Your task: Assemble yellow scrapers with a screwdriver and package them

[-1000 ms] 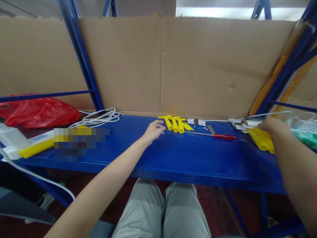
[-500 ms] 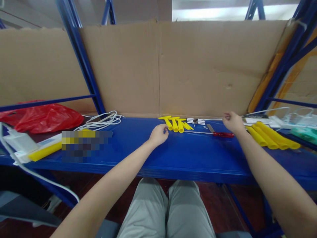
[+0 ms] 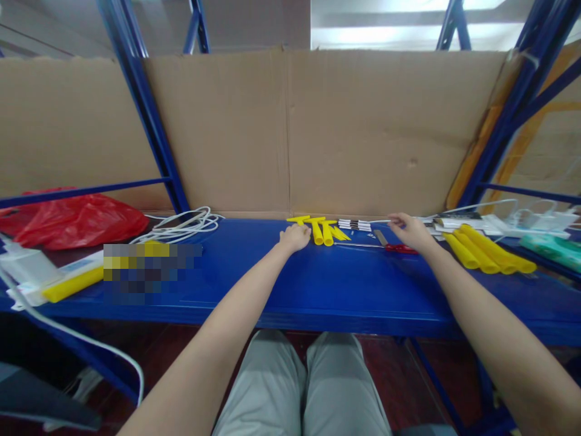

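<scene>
My left hand (image 3: 295, 238) is closed over the leftmost yellow T-shaped plastic piece (image 3: 298, 219), hiding most of its stem. Two more T-shaped pieces (image 3: 322, 233) lie right beside it, with small pointed yellow pieces (image 3: 339, 233) to their right. Above the red handle of a screwdriver (image 3: 402, 249), my right hand (image 3: 407, 230) has its fingers partly spread and nothing visible in them. The screwdriver's long shaft points left toward the yellow pieces. A small grey flat piece (image 3: 380, 238) lies just left of the right hand.
White strips with dark middles (image 3: 354, 225) lie behind. Yellow tubes (image 3: 488, 251) rest at the right, near white boxes and cables. On the left are a coiled white cable (image 3: 193, 224), a red plastic bag (image 3: 91, 218) and a yellow tube (image 3: 75, 284). Cardboard (image 3: 363, 133) walls the back.
My left hand has moved forward onto the leftmost yellow T-shaped piece. My right hand has shifted left over the screwdriver handle, its fingers looser. The camera view has shifted slightly.
</scene>
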